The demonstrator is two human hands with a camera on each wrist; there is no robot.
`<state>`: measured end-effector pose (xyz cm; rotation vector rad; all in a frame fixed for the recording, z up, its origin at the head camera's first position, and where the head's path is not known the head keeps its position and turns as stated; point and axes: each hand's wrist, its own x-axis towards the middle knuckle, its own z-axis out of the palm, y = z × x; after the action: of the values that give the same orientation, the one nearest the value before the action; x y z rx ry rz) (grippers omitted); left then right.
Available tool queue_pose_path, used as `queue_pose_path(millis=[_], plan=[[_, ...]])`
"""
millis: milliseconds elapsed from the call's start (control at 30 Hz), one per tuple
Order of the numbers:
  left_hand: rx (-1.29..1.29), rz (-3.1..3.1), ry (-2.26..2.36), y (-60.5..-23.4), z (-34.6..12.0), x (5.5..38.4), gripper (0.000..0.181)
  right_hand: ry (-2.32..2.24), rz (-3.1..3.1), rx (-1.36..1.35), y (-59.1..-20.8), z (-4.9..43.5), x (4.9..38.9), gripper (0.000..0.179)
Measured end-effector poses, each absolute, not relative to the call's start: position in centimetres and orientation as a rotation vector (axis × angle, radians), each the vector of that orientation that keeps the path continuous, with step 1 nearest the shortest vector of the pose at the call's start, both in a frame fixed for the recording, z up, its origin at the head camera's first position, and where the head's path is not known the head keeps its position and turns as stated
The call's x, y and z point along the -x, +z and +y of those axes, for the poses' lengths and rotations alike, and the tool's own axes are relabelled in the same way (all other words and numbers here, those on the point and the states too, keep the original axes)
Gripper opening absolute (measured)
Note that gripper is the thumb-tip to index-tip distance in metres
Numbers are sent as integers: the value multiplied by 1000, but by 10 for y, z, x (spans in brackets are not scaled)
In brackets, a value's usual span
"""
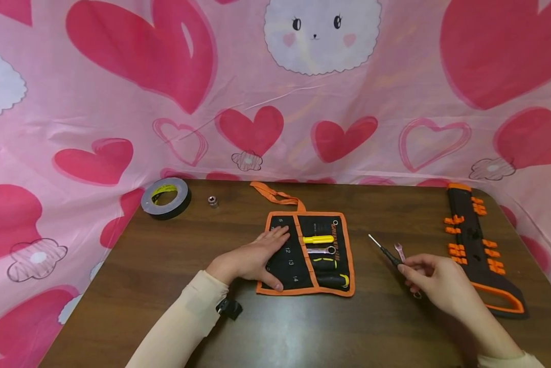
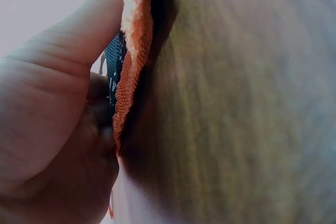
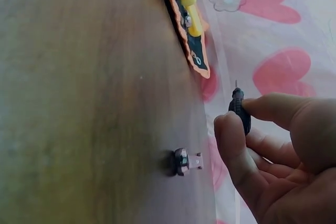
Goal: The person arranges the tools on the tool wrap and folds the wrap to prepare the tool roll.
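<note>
My left hand lies with spread fingers on the numbered black side of a tool pouch with orange edging. In the pouch's right-hand pockets sit a yellow handle, a wrench and black-and-yellow handles. To the right of the pouch, my right hand pinches a small screwdriver by its black handle, between thumb and forefinger; its shaft points up and left. Below that hand, a small wrench lies on the table, partly hidden by the fingers. In the right wrist view the screwdriver is above the tabletop.
A roll of tape and a small metal socket are at the back left of the wooden table. A black holder with orange clips lies at the right. Behind hangs a pink heart-patterned cloth.
</note>
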<state>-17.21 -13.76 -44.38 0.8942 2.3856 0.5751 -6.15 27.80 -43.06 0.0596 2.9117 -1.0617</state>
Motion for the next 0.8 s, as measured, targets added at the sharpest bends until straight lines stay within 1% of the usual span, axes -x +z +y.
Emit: queue_pose_path(millis=[400, 800], plan=[[-891, 2377, 576, -442, -137, 171, 125, -1135, 2894, -3, -428, 272, 78, 30], [-888, 2383, 569, -442, -137, 172, 125, -1069, 2942, 59, -429, 261, 92, 24]])
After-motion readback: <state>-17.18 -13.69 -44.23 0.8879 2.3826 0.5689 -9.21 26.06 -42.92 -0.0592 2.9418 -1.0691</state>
